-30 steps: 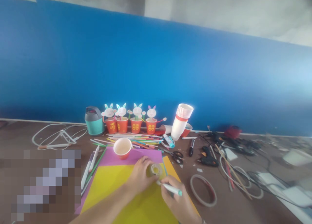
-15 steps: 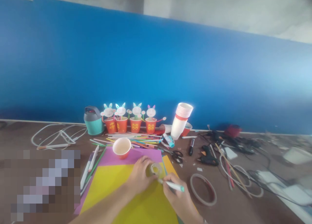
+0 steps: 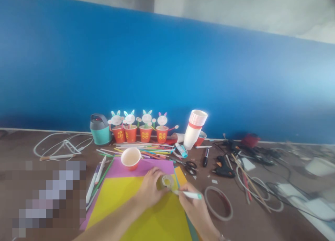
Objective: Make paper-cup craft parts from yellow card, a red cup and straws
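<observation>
On a yellow sheet of paper [image 3: 117, 192], my left hand [image 3: 151, 188] is closed on a small roll of clear tape [image 3: 167, 181], its thumb and fingers along the roll's left side. My right hand [image 3: 192, 203] grips a white marker with a green end [image 3: 192, 195]. The marker's tip points left, close to the tape roll's lower right edge; whether it touches the paper is too blurred to tell. A red paper cup [image 3: 131, 159] stands upright on the purple sheet [image 3: 157, 166] beyond my left hand.
Several red cups with rabbit figures [image 3: 146, 133] line the wall beside a teal container [image 3: 101, 132]. A leaning stack of paper cups [image 3: 193, 131], scissors [image 3: 190, 166], a glue gun [image 3: 223, 167] and a large tape roll [image 3: 218, 203] lie to the right. Colored sticks [image 3: 149, 149] lie behind the sheets.
My right hand and the marker have shifted slightly right, and the marker's green end has risen a little. My left hand stays on the tape roll.
</observation>
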{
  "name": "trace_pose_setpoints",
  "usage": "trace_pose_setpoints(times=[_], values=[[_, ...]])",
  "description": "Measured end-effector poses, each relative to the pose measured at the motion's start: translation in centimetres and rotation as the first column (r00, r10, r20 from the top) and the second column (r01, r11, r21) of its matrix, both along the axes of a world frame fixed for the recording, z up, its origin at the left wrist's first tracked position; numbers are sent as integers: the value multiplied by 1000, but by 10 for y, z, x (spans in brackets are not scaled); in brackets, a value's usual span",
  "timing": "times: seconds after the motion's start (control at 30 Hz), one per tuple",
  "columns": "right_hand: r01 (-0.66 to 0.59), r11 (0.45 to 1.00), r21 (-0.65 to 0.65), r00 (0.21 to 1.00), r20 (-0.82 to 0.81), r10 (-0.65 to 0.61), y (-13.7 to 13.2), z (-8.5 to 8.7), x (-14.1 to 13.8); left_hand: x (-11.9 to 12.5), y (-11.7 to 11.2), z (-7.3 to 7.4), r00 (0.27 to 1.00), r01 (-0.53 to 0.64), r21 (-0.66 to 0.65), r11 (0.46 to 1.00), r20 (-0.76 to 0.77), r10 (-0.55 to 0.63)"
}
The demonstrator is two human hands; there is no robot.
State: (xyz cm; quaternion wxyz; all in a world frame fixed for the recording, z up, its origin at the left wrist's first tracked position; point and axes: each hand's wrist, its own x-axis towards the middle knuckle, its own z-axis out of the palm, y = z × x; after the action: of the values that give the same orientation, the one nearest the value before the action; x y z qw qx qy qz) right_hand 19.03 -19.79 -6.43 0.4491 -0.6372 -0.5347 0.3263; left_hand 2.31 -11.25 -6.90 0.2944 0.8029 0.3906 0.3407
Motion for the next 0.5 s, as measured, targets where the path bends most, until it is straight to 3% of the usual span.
trace_pose_setpoints(times=[0.5], values=[[106,994,-2,992,66,-106,4,2,3,0,2,-2,1000,-5,7,1000,-19,5]])
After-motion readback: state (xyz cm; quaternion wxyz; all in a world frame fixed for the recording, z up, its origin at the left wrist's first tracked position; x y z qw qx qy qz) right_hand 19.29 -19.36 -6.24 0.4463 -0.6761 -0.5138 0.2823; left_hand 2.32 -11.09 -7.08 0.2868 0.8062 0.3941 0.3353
